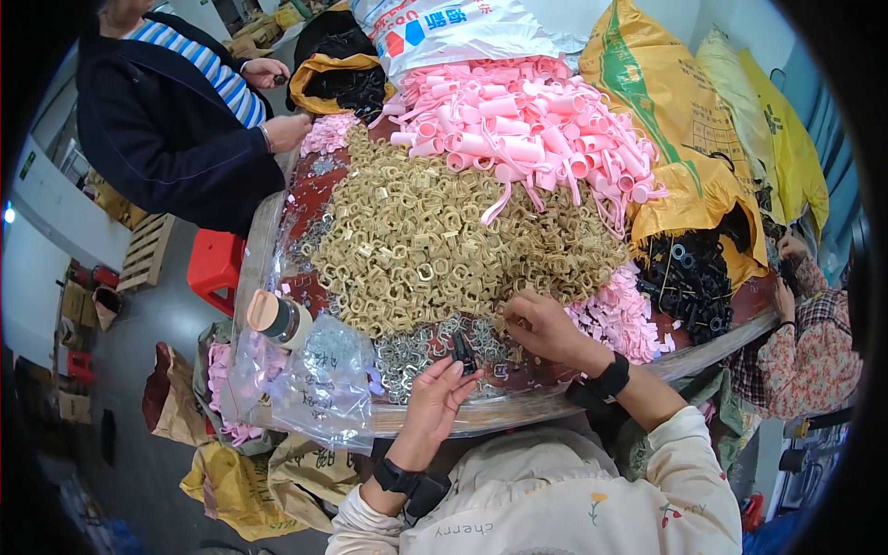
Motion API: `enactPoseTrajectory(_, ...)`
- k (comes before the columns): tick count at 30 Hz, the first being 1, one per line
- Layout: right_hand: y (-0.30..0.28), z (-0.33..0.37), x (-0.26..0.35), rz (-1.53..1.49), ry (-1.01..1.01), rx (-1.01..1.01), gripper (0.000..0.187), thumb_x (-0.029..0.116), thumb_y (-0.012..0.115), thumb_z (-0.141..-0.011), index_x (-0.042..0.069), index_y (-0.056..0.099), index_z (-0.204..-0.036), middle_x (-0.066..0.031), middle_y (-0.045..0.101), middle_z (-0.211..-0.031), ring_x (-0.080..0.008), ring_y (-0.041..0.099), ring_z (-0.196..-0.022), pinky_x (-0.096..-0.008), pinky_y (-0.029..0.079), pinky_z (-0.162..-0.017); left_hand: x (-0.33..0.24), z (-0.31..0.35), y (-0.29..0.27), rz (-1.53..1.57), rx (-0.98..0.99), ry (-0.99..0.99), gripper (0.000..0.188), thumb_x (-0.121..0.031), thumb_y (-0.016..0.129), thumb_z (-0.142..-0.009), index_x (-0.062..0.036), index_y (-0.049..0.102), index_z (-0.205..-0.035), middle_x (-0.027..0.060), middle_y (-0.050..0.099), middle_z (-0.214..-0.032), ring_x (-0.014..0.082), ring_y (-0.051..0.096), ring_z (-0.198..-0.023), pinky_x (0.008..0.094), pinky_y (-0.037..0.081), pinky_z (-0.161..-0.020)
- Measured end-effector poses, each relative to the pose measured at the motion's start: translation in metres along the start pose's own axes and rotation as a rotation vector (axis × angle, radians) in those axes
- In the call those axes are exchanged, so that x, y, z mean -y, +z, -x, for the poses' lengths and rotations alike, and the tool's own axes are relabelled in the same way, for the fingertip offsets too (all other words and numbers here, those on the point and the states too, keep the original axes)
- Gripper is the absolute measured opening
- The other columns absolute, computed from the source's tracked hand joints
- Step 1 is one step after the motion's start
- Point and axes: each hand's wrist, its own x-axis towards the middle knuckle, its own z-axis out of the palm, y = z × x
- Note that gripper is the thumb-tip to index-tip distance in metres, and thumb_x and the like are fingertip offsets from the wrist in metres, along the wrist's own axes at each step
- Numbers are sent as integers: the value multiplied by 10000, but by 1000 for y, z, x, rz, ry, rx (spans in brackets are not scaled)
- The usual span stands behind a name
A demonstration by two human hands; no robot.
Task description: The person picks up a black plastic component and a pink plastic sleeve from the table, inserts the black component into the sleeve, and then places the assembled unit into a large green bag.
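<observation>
The table (pixel 268 231) is almost wholly buried, only its near rim and left edge showing under clear plastic sheeting. At its middle lies the heap of brass-coloured square clips (pixel 435 240), the landmark here. Beyond the heap rises a pile of pink tubes (pixel 518 120), and behind that a white printed sack (pixel 444 28), cut off by the top edge. Right of the heap, a yellow sack (pixel 675 120) spills black rings (pixel 689 273); how deep that pile goes cannot be made out. Left of the heap a person in a dark jacket (pixel 157 139) leans in, partly cropped. Near the heap's front left corner sit a clear bag (pixel 319 370) and a tape roll (pixel 277 317). In front of the heap spreads a thin layer of silver clips (pixel 416 351), blurred together. The right hand (pixel 541 328) rests at the heap's front edge, fingers pinched shut; what they grip is hidden. The left hand (pixel 439 393), just in front of the heap, pinches a small black part (pixel 462 351)
</observation>
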Motion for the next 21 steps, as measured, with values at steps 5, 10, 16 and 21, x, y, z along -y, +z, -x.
enactPoseTrajectory(5,-16,20,19,185,-42,330,132,112,577,-699,43,509,-788,-98,482,-715,-270,517,-622,-351,408,-519,0,5,-3,-18,19,2,185,-74,504,-819,25,508,-975,138,577,-932,241,587,-852,259,514,-692)
enactPoseTrajectory(10,-6,37,3,162,-132,405,125,127,579,-722,60,507,-799,-85,496,-649,-245,497,-541,-314,399,-478,8,5,6,-36,23,-31,184,-53,526,-801,26,522,-968,101,584,-921,189,594,-822,250,504,-708)
enactPoseTrajectory(16,-26,13,25,-896,775,743,99,162,527,-815,69,497,-830,-15,508,-577,-81,446,-487,-214,381,-456,20,6,8,-50,154,-19,208,-37,513,-804,21,519,-1004,95,579,-950,157,572,-851,280,472,-772)
enactPoseTrajectory(21,-2,22,22,-1108,782,465,111,169,493,-844,65,502,-808,2,524,-625,-28,411,-499,-182,385,-464,21,4,12,-31,245,14,253,-62,501,-812,49,480,-1039,118,555,-998,189,555,-913,319,452,-834)
